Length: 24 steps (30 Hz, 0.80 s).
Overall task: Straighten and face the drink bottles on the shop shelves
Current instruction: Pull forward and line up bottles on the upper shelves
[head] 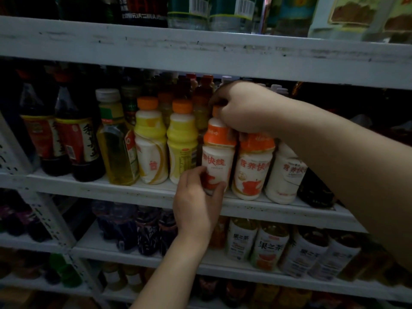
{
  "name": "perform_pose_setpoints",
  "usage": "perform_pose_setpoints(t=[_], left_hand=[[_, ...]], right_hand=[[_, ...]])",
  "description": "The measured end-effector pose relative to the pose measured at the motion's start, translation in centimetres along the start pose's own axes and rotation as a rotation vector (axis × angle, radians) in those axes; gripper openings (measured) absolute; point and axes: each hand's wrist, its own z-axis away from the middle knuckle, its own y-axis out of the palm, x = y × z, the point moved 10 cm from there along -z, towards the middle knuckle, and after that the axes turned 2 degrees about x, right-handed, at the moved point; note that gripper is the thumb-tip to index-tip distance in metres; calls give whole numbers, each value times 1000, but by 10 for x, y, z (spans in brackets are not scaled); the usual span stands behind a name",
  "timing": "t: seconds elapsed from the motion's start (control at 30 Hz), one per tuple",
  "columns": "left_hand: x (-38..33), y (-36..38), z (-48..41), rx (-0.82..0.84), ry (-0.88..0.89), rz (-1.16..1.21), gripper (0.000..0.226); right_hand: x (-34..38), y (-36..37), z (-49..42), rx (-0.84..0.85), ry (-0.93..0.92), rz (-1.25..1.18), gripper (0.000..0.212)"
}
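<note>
The orange-and-white drink bottle [217,161] stands upright at the front of the middle shelf [111,190]. The right hand [243,110] is curled over its cap and the left hand [198,204] grips its lower body. Its label seems turned a little off-front. Two matching bottles [254,168] stand just to its right, labels forward. Two yellow-and-white bottles [181,141] with orange caps stand upright to its left.
</note>
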Motion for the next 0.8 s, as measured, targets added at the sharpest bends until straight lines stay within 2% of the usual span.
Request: perform_pose_setpoints(t=[0.03, 0.13, 0.23, 0.47, 0.63, 0.8], left_hand=[[-2, 0, 0, -9, 5, -13, 49], [-5, -4, 2, -39, 58, -25, 39], [-2, -8, 0, -34, 78, -10, 31], [5, 1, -3, 51, 5, 44, 53], [1, 4, -1, -2, 5, 37, 56], [0, 3, -1, 42, 27, 62, 55]], right_hand=[[1, -2, 0, -38, 4, 35, 20], [3, -7, 3, -139, 6, 160, 31], [0, -5, 0, -105, 37, 187, 29], [2, -3, 3, -62, -14, 190, 31], [-1, -2, 5, -30, -16, 180, 30], [2, 0, 8, -26, -13, 172, 31]])
